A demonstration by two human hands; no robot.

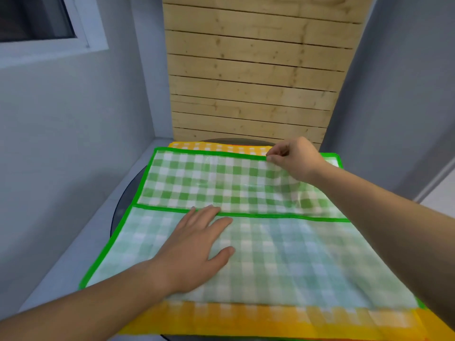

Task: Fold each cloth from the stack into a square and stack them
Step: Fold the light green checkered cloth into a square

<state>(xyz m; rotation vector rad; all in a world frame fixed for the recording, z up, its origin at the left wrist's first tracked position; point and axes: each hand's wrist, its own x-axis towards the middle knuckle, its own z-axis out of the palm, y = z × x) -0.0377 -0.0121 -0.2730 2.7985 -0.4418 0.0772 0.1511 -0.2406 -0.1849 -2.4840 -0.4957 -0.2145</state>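
Green cloth (283, 262) mid-fold, on top of the stack.
My left hand (197, 244) lies flat with the fingers straight, pressing the cloth at the flap's near hem so nothing slides. My right hand (295, 158) pinches the flap's far edge between thumb and fingertips, ready, I judge, to pull it square. The cloth is spread over a yellow cloth (246, 318) on the table (123, 193).

Left hand (197, 244) flat, right hand (293, 157) pinching green cloth (283, 262)
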